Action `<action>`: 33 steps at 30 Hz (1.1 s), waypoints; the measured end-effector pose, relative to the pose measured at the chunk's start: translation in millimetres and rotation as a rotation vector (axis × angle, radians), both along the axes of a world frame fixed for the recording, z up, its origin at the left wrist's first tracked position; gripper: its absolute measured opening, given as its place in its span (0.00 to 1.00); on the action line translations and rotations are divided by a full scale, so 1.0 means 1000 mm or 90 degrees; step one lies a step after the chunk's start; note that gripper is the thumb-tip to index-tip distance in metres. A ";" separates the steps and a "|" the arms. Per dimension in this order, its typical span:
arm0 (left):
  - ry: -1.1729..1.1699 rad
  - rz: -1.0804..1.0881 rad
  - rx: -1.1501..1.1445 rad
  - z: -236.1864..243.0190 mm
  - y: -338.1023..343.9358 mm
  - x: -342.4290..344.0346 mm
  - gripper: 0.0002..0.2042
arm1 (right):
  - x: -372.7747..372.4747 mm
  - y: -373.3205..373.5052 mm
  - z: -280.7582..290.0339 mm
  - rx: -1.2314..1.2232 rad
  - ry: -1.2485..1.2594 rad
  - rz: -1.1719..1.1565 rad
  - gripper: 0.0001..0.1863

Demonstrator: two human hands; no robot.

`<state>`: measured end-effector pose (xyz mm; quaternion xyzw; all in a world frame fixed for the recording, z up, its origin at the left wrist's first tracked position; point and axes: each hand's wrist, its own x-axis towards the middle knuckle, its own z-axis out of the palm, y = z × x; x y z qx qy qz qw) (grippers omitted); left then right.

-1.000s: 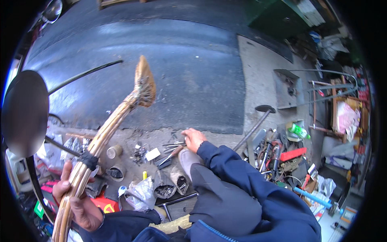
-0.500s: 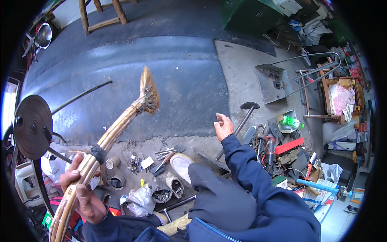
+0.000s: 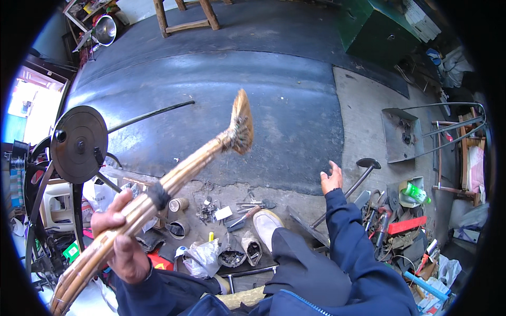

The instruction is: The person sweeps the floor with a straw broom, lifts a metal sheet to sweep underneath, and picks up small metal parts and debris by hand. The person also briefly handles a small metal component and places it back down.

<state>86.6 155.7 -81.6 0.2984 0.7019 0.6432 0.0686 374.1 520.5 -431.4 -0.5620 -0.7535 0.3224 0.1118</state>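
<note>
Straw broom (image 3: 182,173) is slanting up from the near-left side of the dark floor mat (image 3: 295,131), its bristle head (image 3: 243,130) showing over the mat's middle. The person's left hand (image 3: 129,257) is clasping the handle, thumb and fingers wrapped around it. The right hand (image 3: 331,180) is hovering by the mat's near-right corner, half open, fingers loosely parted, gripping nothing.

Left hand (image 3: 129,255) closed round the handle of a broom (image 3: 192,169), bristle end seen over the dark floor mat (image 3: 295,121); right hand (image 3: 332,181), fingers parted, at the mat's near right corner. Right of the mat: metal dustpan (image 3: 392,142) holding debris (image 3: 406,131). Left of it: upright black disc (image 3: 79,163); on its near side: white card (image 3: 223,213) and light-coloured shoe (image 3: 268,226).
</note>
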 end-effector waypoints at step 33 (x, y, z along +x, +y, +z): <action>-0.060 0.045 -0.326 -0.009 -0.134 0.022 0.15 | -0.085 -0.032 0.240 -0.074 0.469 0.176 0.12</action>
